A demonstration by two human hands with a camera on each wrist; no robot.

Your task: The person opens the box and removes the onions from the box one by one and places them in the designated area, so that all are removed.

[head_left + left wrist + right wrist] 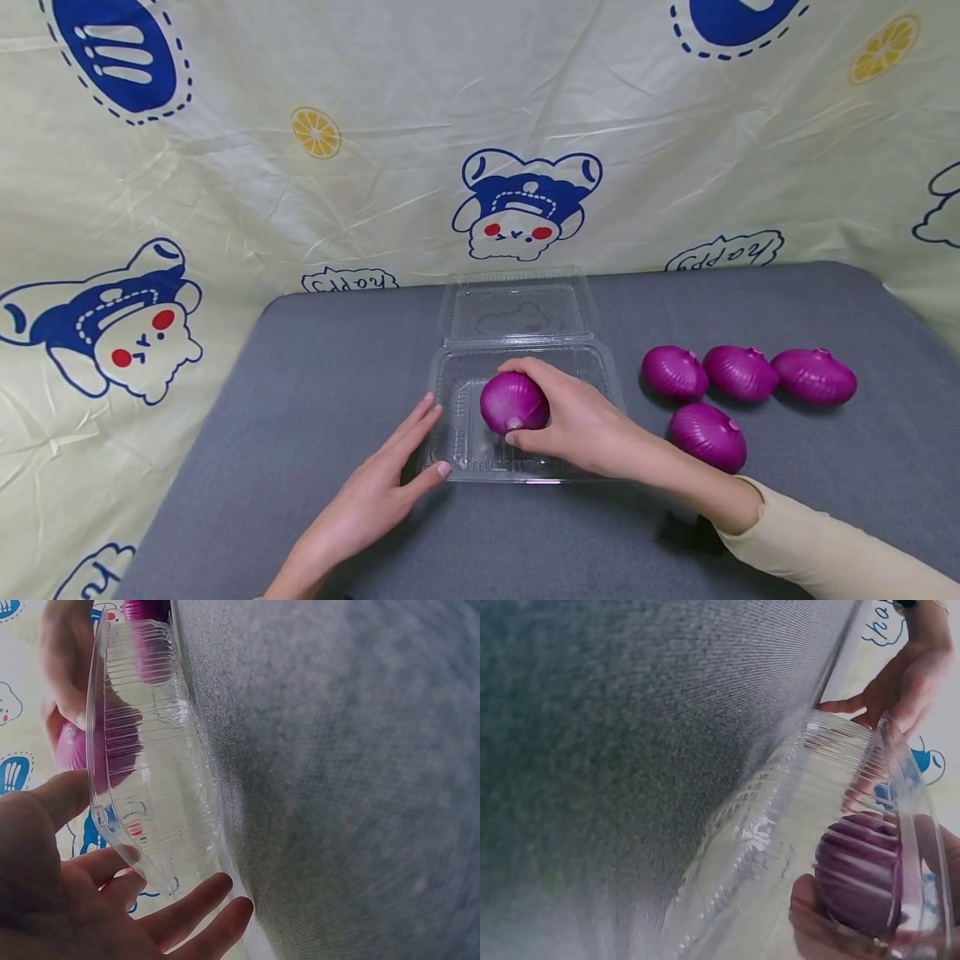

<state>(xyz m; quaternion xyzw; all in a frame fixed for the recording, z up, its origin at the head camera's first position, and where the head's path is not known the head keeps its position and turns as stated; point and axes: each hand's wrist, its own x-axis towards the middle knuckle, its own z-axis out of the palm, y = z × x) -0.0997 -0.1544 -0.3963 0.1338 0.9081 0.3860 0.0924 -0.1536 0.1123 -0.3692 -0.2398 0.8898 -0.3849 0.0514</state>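
A purple onion (513,403) is gripped by my right hand (581,417), thumb on the near side and fingers on the far side. Hand and onion are within the clear plastic box (465,454), whose hinged lid (517,304) lies folded back behind it. Through the ribbed wall in the right wrist view, the same onion (859,874) shows dark purple. My left hand (382,492) is at the box's left side with fingers extended and spread. In the left wrist view the thumb of that hand (82,877) is at the rim, the other fingers beside the wall.
To the right of the box lie several more purple onions: three in a back row (741,373) and one nearer onion (707,437) close to the right forearm. Everything rests on a grey cloth-covered table (337,358). A printed cream sheet (390,192) hangs behind it.
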